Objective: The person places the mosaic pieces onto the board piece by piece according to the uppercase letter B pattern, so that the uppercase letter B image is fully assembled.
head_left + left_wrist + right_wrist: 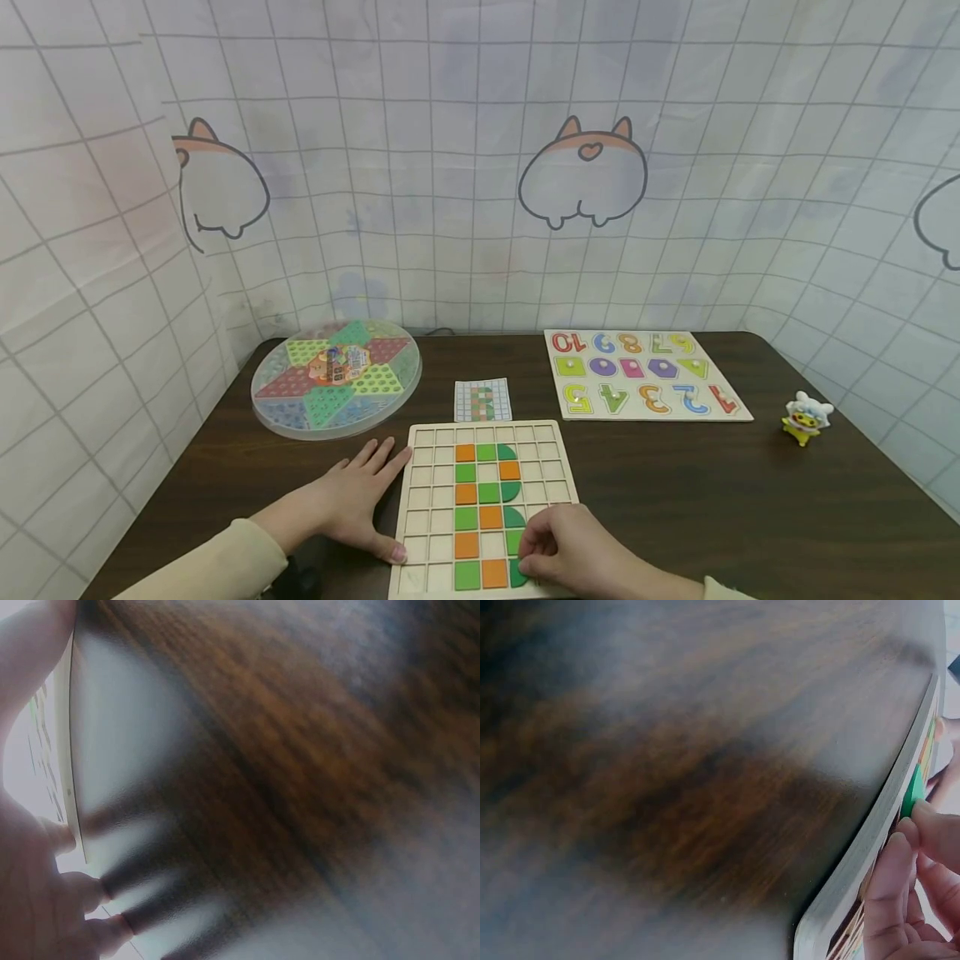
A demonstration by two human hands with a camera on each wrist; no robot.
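A wooden grid board (420,525) lies on the table, with orange, light green and dark green tiles set in its middle columns. At the lower part of the right tile column, my right hand (577,550) pinches a dark green rounded tile (517,573) between thumb and fingertips. The right wrist view has this tile (913,791) tilted up above the board's edge. My left hand (348,500) is spread flat on the table, its thumb and index fingertip at the board's left edge. In the left wrist view, the left fingers (82,889) stretch out beside the board's side.
A small printed pattern card (482,401) lies just behind the board. At the back left is a round star-patterned game board (337,379). A number and shape puzzle (645,375) lies back right, and a small yellow-and-white figurine (806,417) stands near the right edge.
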